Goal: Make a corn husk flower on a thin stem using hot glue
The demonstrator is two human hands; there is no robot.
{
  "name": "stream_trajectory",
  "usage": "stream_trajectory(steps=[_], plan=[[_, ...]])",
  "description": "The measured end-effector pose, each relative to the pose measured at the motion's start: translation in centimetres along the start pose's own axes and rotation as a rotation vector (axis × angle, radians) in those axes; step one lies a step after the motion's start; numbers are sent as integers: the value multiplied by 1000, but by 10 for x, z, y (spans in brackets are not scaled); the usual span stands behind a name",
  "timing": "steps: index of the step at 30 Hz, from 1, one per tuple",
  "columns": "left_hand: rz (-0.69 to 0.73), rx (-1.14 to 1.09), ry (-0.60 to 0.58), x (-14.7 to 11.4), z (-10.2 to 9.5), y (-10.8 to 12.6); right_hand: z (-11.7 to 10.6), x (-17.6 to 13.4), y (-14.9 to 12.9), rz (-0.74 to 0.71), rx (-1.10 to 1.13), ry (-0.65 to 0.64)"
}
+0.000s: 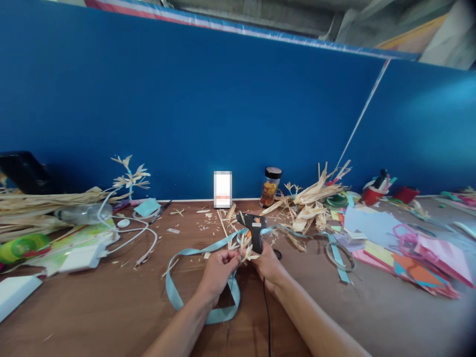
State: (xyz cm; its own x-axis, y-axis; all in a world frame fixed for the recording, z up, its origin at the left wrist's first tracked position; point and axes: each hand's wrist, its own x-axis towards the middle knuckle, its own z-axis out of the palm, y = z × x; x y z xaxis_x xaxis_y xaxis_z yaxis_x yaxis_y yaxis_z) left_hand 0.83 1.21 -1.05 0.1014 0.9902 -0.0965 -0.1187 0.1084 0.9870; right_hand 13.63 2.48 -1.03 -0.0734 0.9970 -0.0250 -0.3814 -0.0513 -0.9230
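Facing blue partition [208,99] across brown tabletop [111,312]. Pinching low on pale husk flower [246,244] with left hand [222,265], showing it between both hands. Placing right hand [270,267] at handle of black glue gun [253,227], hiding fingers partly; cannot tell if gripping. Reaching over looped light-blue ribbon [223,316], facing black-lidded jar [270,188] beyond.

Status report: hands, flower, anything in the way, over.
Left hand pinching pale, spiky, husk-like flower. Right hand at black plastic glue gun, grip unclear. Possibly in the way: light-blue ribbon looped beneath left forearm.
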Motion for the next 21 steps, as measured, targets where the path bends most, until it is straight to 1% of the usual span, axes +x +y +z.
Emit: stream_trajectory(steps=[4, 7, 9, 13, 14, 16, 17, 19, 21], plan=[[-3, -6, -33, -2, 2, 4, 0, -1, 0, 1, 26, -41], [18, -12, -11, -2, 4, 4, -1, 1, 1, -12, -19, -52], [22, -7, 30, -2, 4, 3, -4, 3, 1, -17, -73, -15], [36, -10, 129, -1, 2, 2, -16, 7, -6, -48, -229, 133], [41, -10, 161, -1, 1, 2, -19, 6, -10, -50, -229, 158], [57, -14, 223, 0, -2, 4, -26, 4, -19, -21, -126, 191], [70, -25, 245, 0, -4, 4, -29, 2, -24, 4, -54, 181], [102, -62, 272, 1, -8, 5, -34, -1, -32, 44, 60, 114], [124, -100, 298, 3, -11, 6, -36, -4, -37, 91, 93, 24]])
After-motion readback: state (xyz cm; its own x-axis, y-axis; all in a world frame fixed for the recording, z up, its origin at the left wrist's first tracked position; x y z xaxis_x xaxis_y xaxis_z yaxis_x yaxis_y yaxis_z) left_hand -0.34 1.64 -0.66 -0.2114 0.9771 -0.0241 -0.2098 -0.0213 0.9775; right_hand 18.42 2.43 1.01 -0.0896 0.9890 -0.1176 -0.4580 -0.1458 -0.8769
